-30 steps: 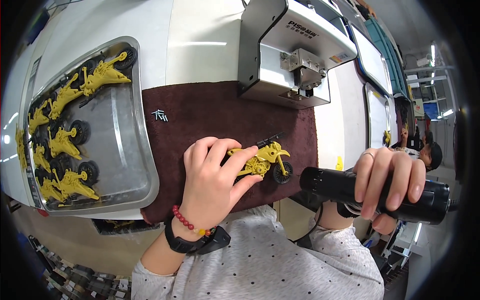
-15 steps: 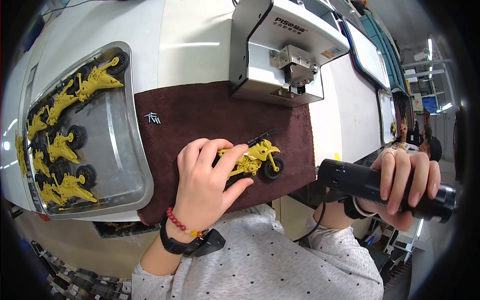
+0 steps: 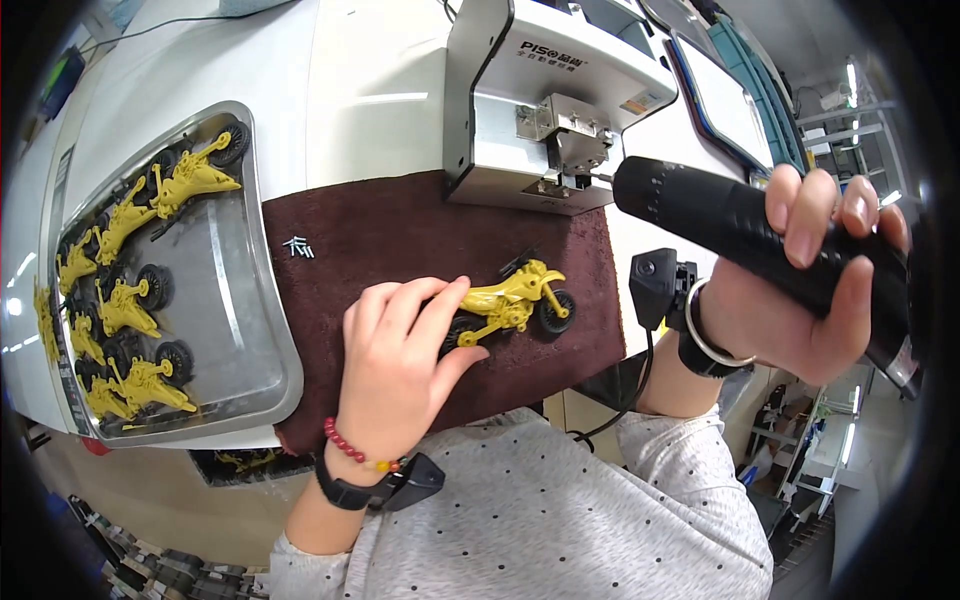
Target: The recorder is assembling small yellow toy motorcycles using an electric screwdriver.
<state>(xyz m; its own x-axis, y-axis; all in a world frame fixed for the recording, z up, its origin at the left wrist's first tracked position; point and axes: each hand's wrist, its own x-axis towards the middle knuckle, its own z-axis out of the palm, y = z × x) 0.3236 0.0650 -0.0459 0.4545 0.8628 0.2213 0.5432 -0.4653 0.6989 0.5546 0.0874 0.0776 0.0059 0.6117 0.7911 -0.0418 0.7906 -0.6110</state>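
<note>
A yellow toy motorcycle (image 3: pixel 512 302) with black wheels lies on its side on a dark maroon cloth (image 3: pixel 350 215). My left hand (image 3: pixel 392 340) grips its rear end, thumb on the near side and fingers over the far side, hiding part of the back. My right hand (image 3: pixel 815 280) is wrapped round a black electric screwdriver (image 3: pixel 715 205), held in the air at the right. Its thin bit points left and reaches the metal outlet of a grey screw feeder (image 3: pixel 475 150); whether a screw sits on the bit is too small to tell.
Several small silver screws (image 3: pixel 298 247) lie on the cloth at left. Beyond them a metal tray (image 3: pixel 235 290) holds several more yellow toy motorcycles (image 3: pixel 195 185). A dark cable runs down from my right wrist. Blue-rimmed trays (image 3: pixel 710 95) stand behind the feeder.
My right hand has lifted the screwdriver up and away from me, bringing its bit to the feeder's outlet. My left hand stays on the toy motorcycle, which has shifted slightly.
</note>
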